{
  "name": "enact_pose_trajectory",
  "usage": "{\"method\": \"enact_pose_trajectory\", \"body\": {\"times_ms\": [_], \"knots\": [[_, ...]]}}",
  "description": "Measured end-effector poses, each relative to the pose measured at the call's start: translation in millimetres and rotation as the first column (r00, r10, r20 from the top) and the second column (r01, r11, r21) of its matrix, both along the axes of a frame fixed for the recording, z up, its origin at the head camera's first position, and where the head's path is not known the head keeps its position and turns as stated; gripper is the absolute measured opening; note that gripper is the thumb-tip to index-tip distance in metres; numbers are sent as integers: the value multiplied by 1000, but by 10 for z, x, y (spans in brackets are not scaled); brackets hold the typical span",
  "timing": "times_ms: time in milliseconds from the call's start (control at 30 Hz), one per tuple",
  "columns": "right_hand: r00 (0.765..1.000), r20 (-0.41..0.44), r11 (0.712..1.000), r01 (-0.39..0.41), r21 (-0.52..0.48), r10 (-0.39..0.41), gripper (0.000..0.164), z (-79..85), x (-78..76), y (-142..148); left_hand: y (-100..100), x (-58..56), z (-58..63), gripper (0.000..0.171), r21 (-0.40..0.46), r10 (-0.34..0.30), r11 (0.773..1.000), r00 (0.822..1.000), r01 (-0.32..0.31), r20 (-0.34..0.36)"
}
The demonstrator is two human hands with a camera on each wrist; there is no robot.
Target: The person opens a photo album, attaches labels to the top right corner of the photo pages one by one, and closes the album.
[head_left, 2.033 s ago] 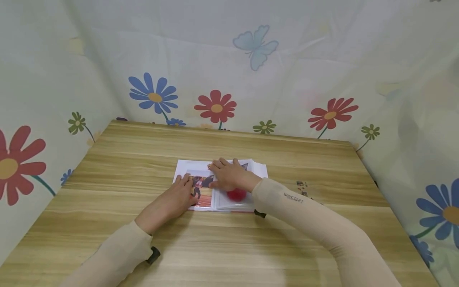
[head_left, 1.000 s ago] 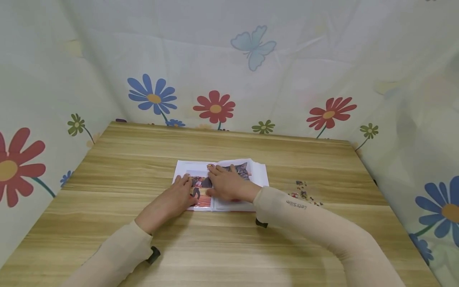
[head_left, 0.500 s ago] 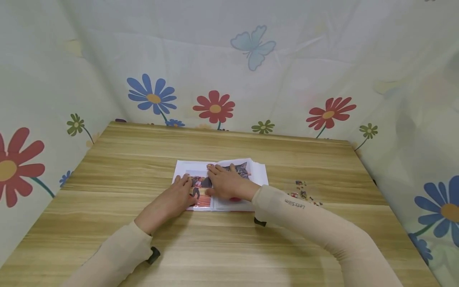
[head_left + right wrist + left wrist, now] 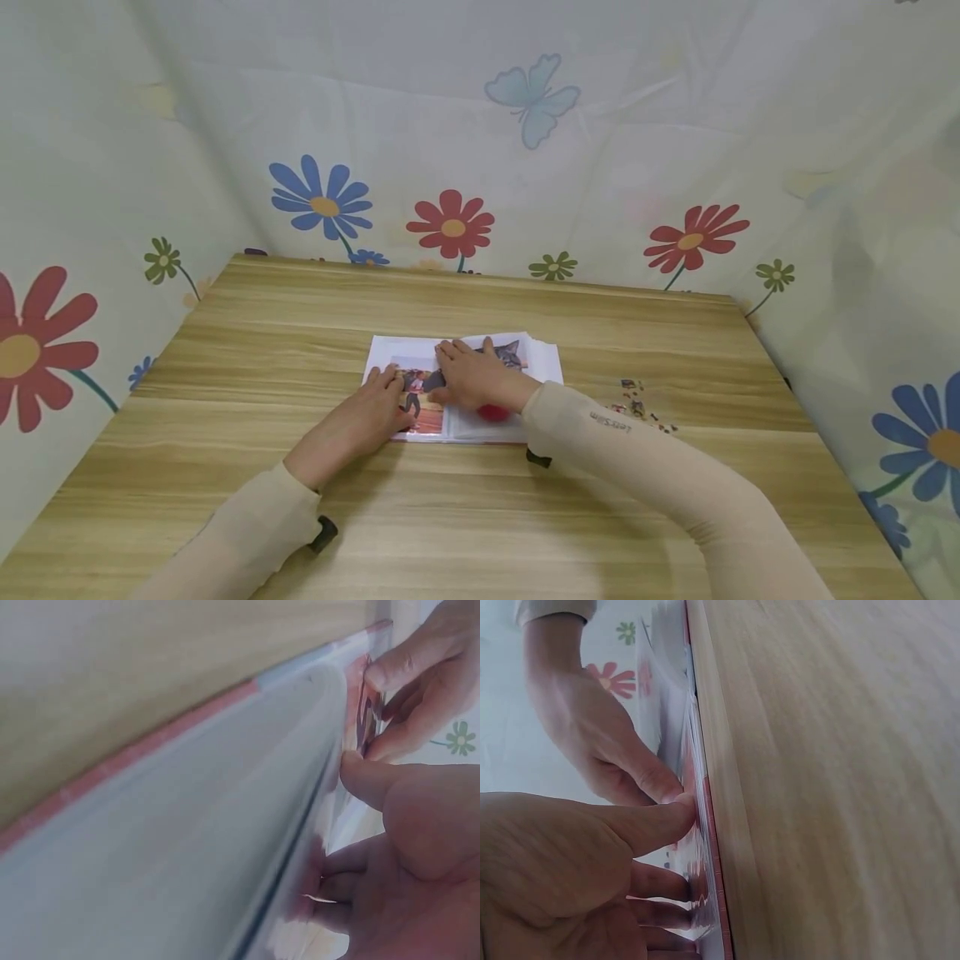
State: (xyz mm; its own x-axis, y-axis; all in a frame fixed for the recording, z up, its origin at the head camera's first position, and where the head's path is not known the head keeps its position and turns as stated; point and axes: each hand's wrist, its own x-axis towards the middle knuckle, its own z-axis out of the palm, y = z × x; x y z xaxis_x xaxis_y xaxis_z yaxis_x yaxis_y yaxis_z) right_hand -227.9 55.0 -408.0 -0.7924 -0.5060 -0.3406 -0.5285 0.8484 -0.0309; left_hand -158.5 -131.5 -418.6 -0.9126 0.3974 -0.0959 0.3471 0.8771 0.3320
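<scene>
In the head view a photo album [image 4: 545,360] lies spread on the table, its clear-sleeved pages showing. My left hand [image 4: 363,414] rests on the left page, fingertips on a photo [image 4: 426,419] of a person on reddish ground. Beside the fold, my right hand [image 4: 476,379] presses the pages with extended fingers, partly covering a cat picture [image 4: 513,353] and a red shape [image 4: 494,412]. In the left wrist view the thumb of my left hand [image 4: 562,859] touches the page surface. The right wrist view has my right hand [image 4: 431,840] against a raised, curving page [image 4: 247,787].
Several small coloured pieces [image 4: 636,407], too small to identify, lie right of the album on the wooden table [image 4: 480,517]. Flower-printed white cloth [image 4: 405,108] surrounds the table's back and sides. Dark wrist devices [image 4: 322,533] show below the sleeves.
My right hand has shifted slightly along the fold, covering a small round picture visible at the top of the fold before. My left hand stays in place on the left page.
</scene>
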Motion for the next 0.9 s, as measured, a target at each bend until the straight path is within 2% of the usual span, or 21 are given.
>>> {"method": "enact_pose_trajectory", "body": {"times_ms": [267, 533, 733, 900], "knots": [[1000, 26, 1000, -15, 25, 14, 91, 43, -113, 1, -6, 2, -5, 66, -21, -5, 1000, 1000, 5, -3], [998, 63, 1000, -11, -4, 11, 92, 128, -190, 31, 2, 3, 10, 66, -13, -4, 1000, 1000, 4, -5], [998, 61, 1000, -2, -16, 3, 96, 79, -224, 48, -6, 6, 40, 65, -16, -4, 1000, 1000, 4, -8], [998, 61, 993, 40, -113, -33, 89, 55, -240, 113, -3, 13, 37, 66, -2, -9, 1000, 1000, 9, -10]]}}
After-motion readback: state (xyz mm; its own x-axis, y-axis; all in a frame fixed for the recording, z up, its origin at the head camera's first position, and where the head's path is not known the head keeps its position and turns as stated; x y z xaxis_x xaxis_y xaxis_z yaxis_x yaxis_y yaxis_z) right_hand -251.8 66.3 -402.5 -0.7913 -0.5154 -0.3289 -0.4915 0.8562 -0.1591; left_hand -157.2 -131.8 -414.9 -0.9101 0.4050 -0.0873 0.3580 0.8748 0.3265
